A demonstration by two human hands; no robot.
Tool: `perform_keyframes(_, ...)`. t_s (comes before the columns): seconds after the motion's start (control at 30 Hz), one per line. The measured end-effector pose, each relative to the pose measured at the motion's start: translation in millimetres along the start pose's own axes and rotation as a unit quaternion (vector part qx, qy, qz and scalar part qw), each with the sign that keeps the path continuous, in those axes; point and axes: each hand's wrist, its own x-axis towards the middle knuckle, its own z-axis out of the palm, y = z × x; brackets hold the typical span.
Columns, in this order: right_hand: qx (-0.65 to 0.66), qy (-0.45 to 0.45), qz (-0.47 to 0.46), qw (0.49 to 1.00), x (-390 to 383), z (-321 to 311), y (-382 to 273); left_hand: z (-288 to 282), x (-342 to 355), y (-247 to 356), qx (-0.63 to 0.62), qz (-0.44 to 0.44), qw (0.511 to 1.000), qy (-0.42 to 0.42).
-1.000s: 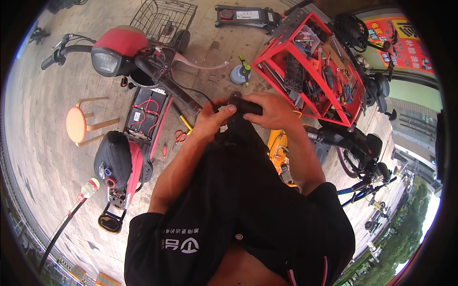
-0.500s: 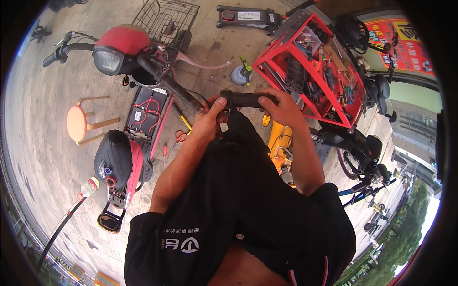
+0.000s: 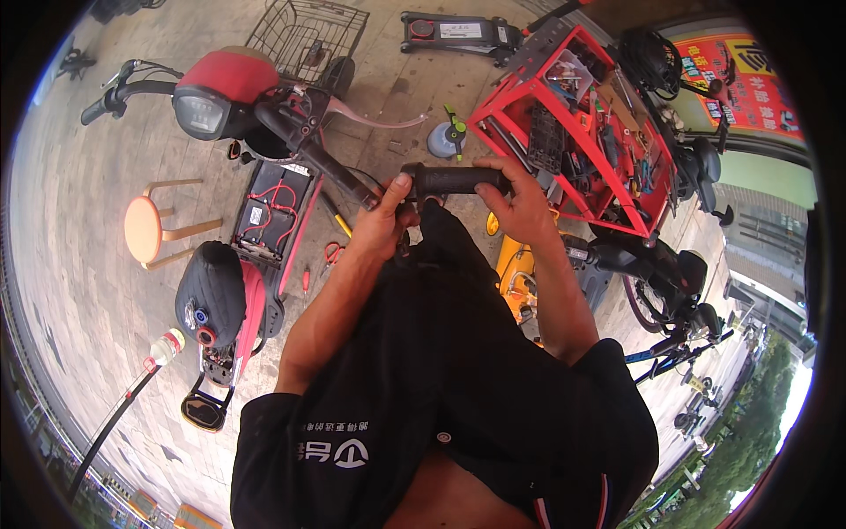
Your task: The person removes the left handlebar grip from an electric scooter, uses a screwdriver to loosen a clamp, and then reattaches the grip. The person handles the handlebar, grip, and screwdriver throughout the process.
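Note:
A black cylindrical handlebar grip [image 3: 449, 179] lies horizontally between my hands, just in front of my body. My left hand [image 3: 385, 214] is closed on its left end, thumb raised, with a cable trailing nearby. My right hand [image 3: 520, 205] holds the right end, thumb against the underside and fingers over the top. Just left of them is the bare end of a dark handlebar tube [image 3: 348, 182] of the red scooter [image 3: 226, 66].
A red tool cart [image 3: 614, 167] stands ahead right, a floor jack [image 3: 460, 31] and blue pump bottle [image 3: 443, 137] ahead. Left are a wooden stool [image 3: 145, 227] and scooter with exposed battery [image 3: 267, 212]. A yellow machine [image 3: 515, 273], scissors [image 3: 333, 254] and screwdriver [image 3: 305, 280] lie below.
The grip has swung more level and shifted slightly up. My right hand has moved from over its middle to its right end, and my left hand has moved slightly leftward.

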Motion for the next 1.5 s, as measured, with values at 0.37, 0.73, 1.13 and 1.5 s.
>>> perform_keyframes(0.37,-0.032,0.053,0.005,0.998,6,10,-9,5,-3,-6,-0.045,-0.088,0.995,-0.023)
perform_keyframes(0.73,-0.164,0.012,-0.216,0.962,17,12,-37,-8,-1,-12,-0.103,-0.174,0.979,-0.023)
perform_keyframes(1.13,-0.105,0.052,-0.068,0.991,10,16,-33,5,-5,-7,-0.079,-0.126,0.989,-0.021)
perform_keyframes(1.5,-0.148,-0.058,-0.144,0.977,14,5,-31,1,-5,-4,-0.062,-0.111,0.992,0.003)
